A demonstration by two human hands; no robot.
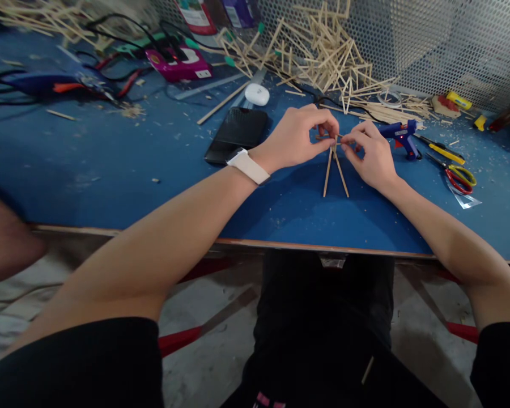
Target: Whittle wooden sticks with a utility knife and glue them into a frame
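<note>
Both my hands meet over the blue table [110, 170], pinching the top of a small frame of thin wooden sticks [335, 170]. My left hand [295, 137], with a white watch band on the wrist, grips the upper joint from the left with closed fingers. From the right, my right hand [372, 156] pinches the same joint. Two stick legs spread downward from the joint and rest on the table.
A black phone [238, 133] and a white case [257, 94] lie left of my hands. A blue glue gun [399, 136], yellow cutters [444, 152] and red-handled scissors [457, 177] lie at right. A heap of wooden sticks [331, 54] sits by the mesh wall. Another person's arm [4, 238] shows at far left.
</note>
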